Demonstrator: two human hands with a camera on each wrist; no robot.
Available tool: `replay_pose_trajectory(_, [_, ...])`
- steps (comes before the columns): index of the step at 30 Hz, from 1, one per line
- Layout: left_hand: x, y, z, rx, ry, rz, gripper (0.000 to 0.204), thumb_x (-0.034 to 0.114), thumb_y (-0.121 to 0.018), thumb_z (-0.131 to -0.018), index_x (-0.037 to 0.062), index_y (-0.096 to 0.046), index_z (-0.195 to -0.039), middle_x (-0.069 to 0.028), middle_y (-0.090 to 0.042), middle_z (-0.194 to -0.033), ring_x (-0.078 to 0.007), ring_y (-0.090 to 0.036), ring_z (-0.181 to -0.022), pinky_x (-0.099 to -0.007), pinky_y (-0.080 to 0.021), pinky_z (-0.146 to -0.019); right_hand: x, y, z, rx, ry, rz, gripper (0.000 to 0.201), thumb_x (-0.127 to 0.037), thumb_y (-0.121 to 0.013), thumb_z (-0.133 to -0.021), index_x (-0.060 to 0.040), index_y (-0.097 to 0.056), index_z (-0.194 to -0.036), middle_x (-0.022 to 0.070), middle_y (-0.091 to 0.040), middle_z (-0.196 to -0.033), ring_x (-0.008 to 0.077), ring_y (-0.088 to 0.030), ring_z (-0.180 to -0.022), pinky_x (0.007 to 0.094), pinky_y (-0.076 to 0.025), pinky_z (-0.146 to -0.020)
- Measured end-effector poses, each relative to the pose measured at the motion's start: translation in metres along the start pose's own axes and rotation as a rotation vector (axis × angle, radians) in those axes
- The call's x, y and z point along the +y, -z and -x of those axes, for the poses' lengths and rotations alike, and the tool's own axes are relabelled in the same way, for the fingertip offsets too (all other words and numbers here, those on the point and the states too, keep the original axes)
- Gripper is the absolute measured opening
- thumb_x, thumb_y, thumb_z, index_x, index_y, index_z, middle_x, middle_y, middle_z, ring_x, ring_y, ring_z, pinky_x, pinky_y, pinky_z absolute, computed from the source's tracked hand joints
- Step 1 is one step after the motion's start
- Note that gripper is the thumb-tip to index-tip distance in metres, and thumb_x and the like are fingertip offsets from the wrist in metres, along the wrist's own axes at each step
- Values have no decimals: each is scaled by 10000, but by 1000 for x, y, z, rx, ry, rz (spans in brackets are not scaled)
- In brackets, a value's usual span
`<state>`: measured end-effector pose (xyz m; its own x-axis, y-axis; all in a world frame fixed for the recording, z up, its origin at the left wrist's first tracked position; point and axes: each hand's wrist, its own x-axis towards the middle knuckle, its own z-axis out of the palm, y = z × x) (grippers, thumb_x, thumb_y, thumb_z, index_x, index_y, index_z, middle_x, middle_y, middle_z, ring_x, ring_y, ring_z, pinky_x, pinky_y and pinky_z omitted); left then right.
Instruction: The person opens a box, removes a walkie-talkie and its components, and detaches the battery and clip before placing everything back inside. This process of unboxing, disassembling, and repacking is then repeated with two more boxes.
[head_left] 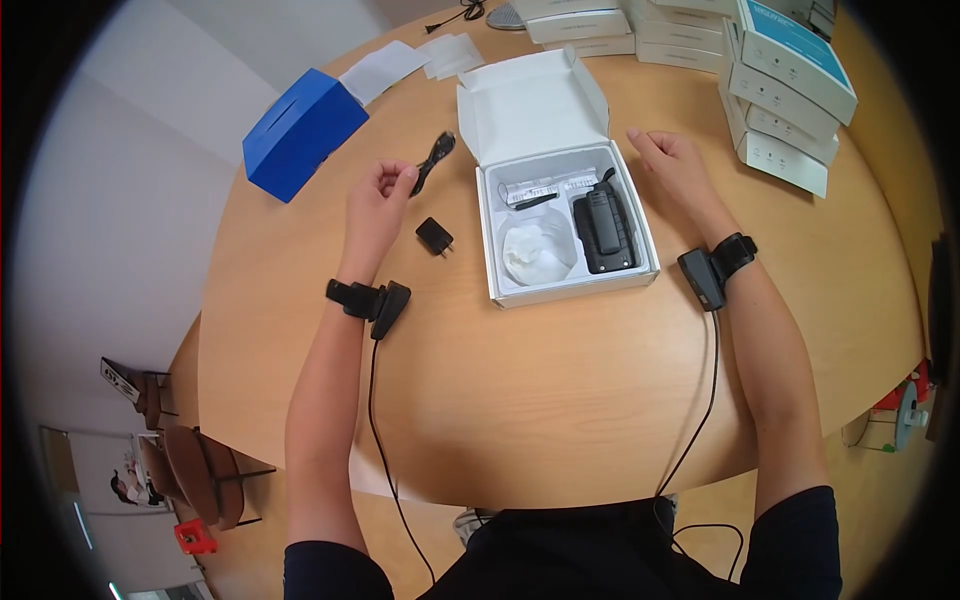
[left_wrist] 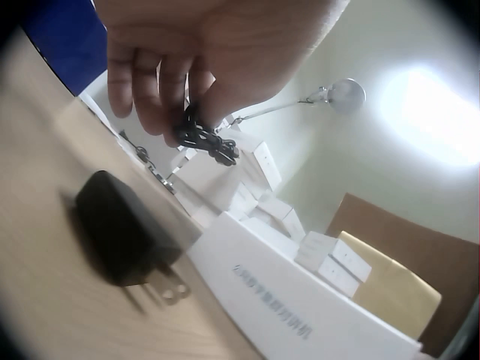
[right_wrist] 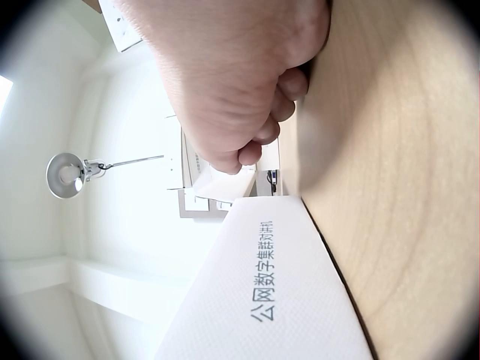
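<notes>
My left hand [head_left: 380, 197] pinches a bundled black cable [head_left: 435, 162] between thumb and fingers, left of the open white box; the bundle [left_wrist: 206, 141] hangs from the fingertips in the left wrist view. Below that hand a black plug adapter [head_left: 434, 236] lies on the table, its two prongs showing. The white box [head_left: 575, 294] has its lid raised at the back. In its tray sit a black walkie-talkie [head_left: 606, 232], a clear bag [head_left: 538, 250] with something white, and a small black strip [head_left: 535, 201]. Beside the box's right side rests my right hand [head_left: 680, 172], fingers loosely curled around nothing.
At the far left of the wooden table [head_left: 520, 400] lies a blue box [head_left: 305, 135] beside white sheets [head_left: 385, 72]. Stacked white boxes [head_left: 785, 115] stand at the back right, with more along the back. Wrist camera cords run down to the front edge.
</notes>
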<state>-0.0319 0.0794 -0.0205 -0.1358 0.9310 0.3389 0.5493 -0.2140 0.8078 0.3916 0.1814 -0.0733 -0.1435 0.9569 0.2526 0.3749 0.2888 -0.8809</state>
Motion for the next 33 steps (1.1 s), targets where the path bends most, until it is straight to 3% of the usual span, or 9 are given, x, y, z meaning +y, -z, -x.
replay_pose_trajectory(5, [13, -10, 17, -50, 94, -277, 211, 192, -712, -1043, -11, -719, -1101, -56, -766, -1005, -145, -715, -921, -297, -570, -842, -3, -1, 2, 0, 9, -12, 596, -501, -676, -1056, -105, -519, -639, -89, -411, -624, 44, -333, -600, 285, -271, -545])
replay_pose_trajectory(8, [13, -12, 18, -145, 41, -408, 216, 181, -726, -1021, 4, -726, -1144, -79, -773, -991, -180, -722, -922, -327, -571, -848, -1, -1, 1, -1, 17, -11, 600, -506, -674, -1055, -103, -519, -640, -88, -410, -621, 46, -333, -597, 287, -271, -544])
replay_pose_trajectory(11, [21, -19, 18, -37, -153, -466, 203, 178, -734, -1008, 19, -749, -1134, -83, -779, -979, -201, -724, -926, -343, -566, -867, -4, 0, 2, 4, 10, 16, 607, -506, -670, -1048, -77, -523, -644, -63, -421, -613, 65, -352, -596, 303, -296, -553])
replay_pose_trajectory(14, [48, -26, 15, -79, -214, -384, 179, 192, -740, -1002, 33, -781, -1074, -75, -780, -970, -191, -718, -959, -339, -554, -892, -9, 1, 5, 8, 12, 27, 614, -502, -666, -1042, -52, -528, -648, -40, -430, -604, 83, -370, -596, 318, -321, -561])
replay_pose_trajectory(17, [85, -43, 19, -246, -276, -290, 161, 188, -749, -970, 37, -798, -997, -77, -783, -956, -214, -708, -956, -353, -549, -876, -7, 0, 5, 1, 32, 8, 609, -508, -664, -1059, -97, -499, -641, -80, -396, -620, 56, -330, -595, 292, -279, -546])
replay_pose_trajectory(20, [93, -64, 17, -379, -534, -537, 136, 171, -753, -931, 52, -807, -970, -90, -781, -941, -268, -695, -931, -397, -548, -852, -7, 1, 5, -3, 34, 7, 606, -507, -664, -1059, -95, -506, -645, -79, -402, -620, 55, -331, -595, 292, -277, -543])
replay_pose_trajectory(23, [89, -82, 13, -431, -606, -659, 126, 156, -754, -900, 59, -810, -958, -100, -778, -935, -309, -683, -917, -437, -545, -844, -8, 2, 5, -4, 20, 17, 607, -507, -664, -1050, -69, -526, -653, -59, -420, -616, 69, -352, -597, 306, -297, -549])
replay_pose_trajectory(25, [86, -88, 12, -429, -613, -719, 125, 158, -757, -896, 57, -810, -947, -102, -776, -924, -313, -689, -921, -440, -547, -856, -7, 3, 3, -16, -5, 16, 619, -507, -661, -1032, -19, -556, -667, -18, -444, -605, 98, -387, -598, 333, -338, -563])
replay_pose_trajectory(33, [84, -99, 9, -432, -577, -895, 111, 154, -759, -877, 49, -793, -883, -101, -763, -870, -322, -690, -891, -450, -549, -842, 0, 1, 0, -9, 4, 20, 617, -516, -660, -1026, -18, -576, -671, -9, -461, -600, 102, -410, -595, 332, -345, -561])
